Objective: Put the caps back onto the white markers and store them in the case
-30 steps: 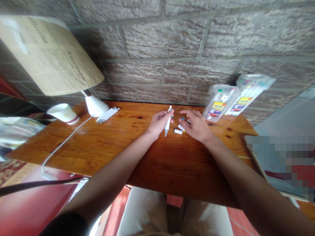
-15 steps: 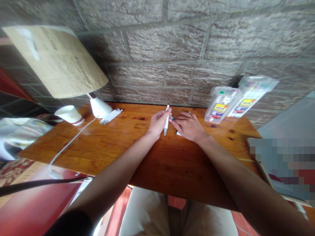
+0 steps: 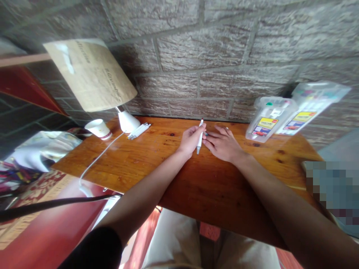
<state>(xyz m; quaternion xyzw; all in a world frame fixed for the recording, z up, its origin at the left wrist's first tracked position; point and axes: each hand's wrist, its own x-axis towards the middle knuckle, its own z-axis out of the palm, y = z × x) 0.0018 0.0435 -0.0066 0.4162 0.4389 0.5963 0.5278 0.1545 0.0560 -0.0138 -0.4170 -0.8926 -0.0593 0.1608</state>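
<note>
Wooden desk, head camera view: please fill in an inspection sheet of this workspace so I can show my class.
Surface: wooden desk, glossy, with dark knots.
Job's things: white marker held; more white markers lying together by the lamp; two clear plastic cases, front case and rear case, standing at the right.
Clutter: paper cup, left of the lamp base.
Hands: left hand grips the held marker; right hand is close beside it, its grip unclear.
Cables: white cord runs from the lamp across the desk's left part.
Surroundings: block wall behind; far right pixelated.
</note>
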